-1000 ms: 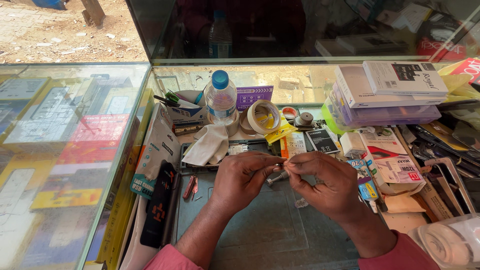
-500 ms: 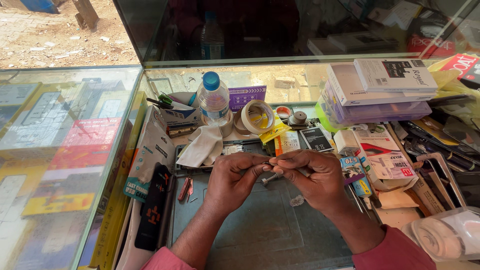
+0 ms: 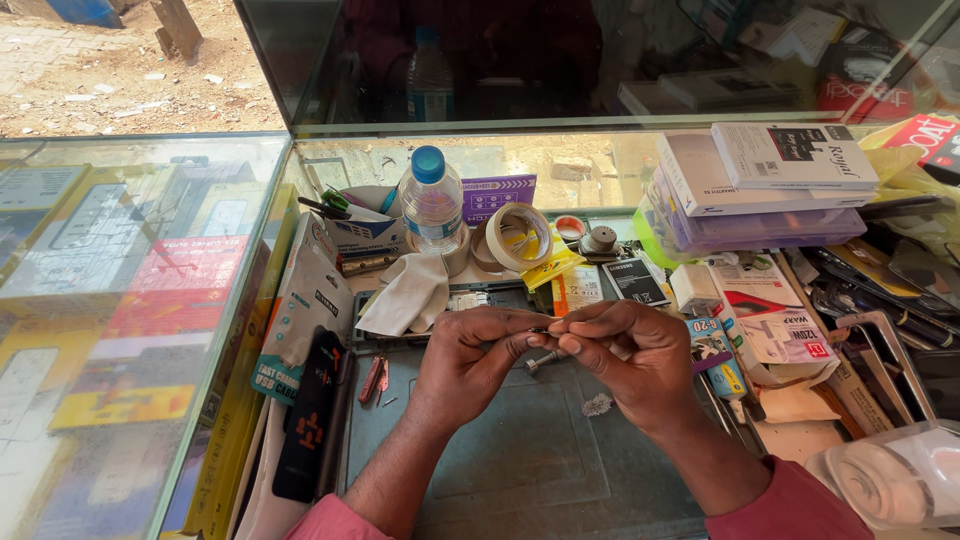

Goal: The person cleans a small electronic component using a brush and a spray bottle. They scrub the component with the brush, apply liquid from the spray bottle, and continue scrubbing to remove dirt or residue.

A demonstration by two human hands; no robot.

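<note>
Small metal tool [image 3: 543, 358] — between both hands

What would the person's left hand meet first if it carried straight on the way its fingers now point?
The left hand points rightward at the right hand, and their fingertips already seem to meet around a small metal tool. So it would likely meet that tool and those fingers first.
</note>
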